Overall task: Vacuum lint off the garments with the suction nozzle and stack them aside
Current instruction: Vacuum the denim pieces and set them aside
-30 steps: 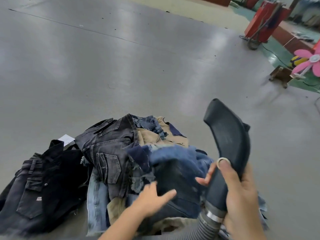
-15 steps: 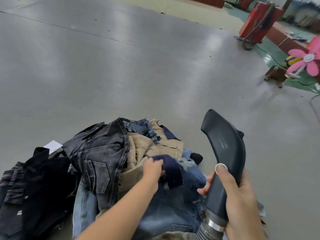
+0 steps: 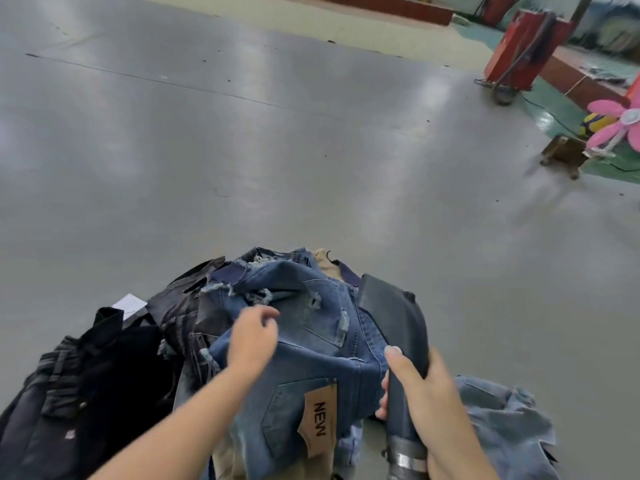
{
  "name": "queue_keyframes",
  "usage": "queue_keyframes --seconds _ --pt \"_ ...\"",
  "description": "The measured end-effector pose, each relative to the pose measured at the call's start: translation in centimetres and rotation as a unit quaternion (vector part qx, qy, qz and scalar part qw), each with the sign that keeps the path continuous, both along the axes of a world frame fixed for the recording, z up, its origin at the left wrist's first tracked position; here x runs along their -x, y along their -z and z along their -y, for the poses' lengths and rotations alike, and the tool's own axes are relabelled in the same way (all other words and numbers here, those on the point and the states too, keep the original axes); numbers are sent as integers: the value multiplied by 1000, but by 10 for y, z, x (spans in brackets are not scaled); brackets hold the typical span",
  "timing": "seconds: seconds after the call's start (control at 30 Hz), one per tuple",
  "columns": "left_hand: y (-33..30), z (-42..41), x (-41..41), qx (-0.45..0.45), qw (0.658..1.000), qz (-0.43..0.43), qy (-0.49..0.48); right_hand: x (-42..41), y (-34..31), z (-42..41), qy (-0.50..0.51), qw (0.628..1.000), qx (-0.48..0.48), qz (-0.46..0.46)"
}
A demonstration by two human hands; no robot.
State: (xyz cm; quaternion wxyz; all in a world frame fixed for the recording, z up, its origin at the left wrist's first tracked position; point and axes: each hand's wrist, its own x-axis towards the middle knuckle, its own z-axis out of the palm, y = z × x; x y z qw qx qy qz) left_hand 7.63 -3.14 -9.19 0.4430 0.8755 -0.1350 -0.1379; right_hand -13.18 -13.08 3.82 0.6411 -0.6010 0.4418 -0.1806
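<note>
**Nozzle at the blue jeans, left hand on the denim**

The person is leaning over a heap of garments on a wide grey surface. The right hand [image 3: 436,407] is wrapping its grip round the neck of the black suction nozzle [image 3: 394,317], thumb lying along the top, fingers curled under. The nozzle's flat mouth is pointing away and sitting at the right edge of the ripped blue jeans [image 3: 311,327], which are lying on top of the heap; whether it is actually touching the cloth I cannot tell. A metal clamp [image 3: 408,460] is ringing the nozzle's lower end.

The left hand [image 3: 254,336] is resting on the jeans near their frayed tears, fingers curling loosely; whether it is pinching any fabric is not clear from here. A tan tag reading "NEW" [image 3: 320,422] is hanging at a back pocket.

Dark denim garments [image 3: 104,375] are lying to the left, a white paper slip [image 3: 130,304] showing behind them. Paler denim [image 3: 509,420] is bunching at the right. Far right, a pink fan [image 3: 620,126] and a red cart [image 3: 523,50] are standing on the floor.
</note>
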Motion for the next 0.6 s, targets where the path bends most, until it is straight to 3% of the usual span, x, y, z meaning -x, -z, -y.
queue_keyframes --seconds 0.03,0.1,0.17,0.23,0.33,0.4,0.47,0.53,0.6 --pt "12 10 16 -12 999 -4 45 -1 2 2 7 1000 -1 -2" --pt "32 34 39 -127 978 64 152 0 2 7 22 1000 -1 0" --pt "44 49 52 -307 901 121 282 1 1 12 37 999 -3 0" --pt "38 49 49 -366 832 199 367 5 -1 18 48 999 -5 -3" --pt "6 26 17 -217 833 298 414 10 -5 24 47 999 6 -13" --pt "-25 -6 -17 -135 827 394 378 11 -8 25 43 999 11 -3" --pt "-43 -46 -47 -181 823 373 389 11 -9 21 31 999 16 2" --pt "-48 -71 -60 -326 815 278 390 8 -8 14 9 1000 19 4" --pt "-31 -76 -48 -349 838 181 379 2 -7 6 -16 1000 15 0"
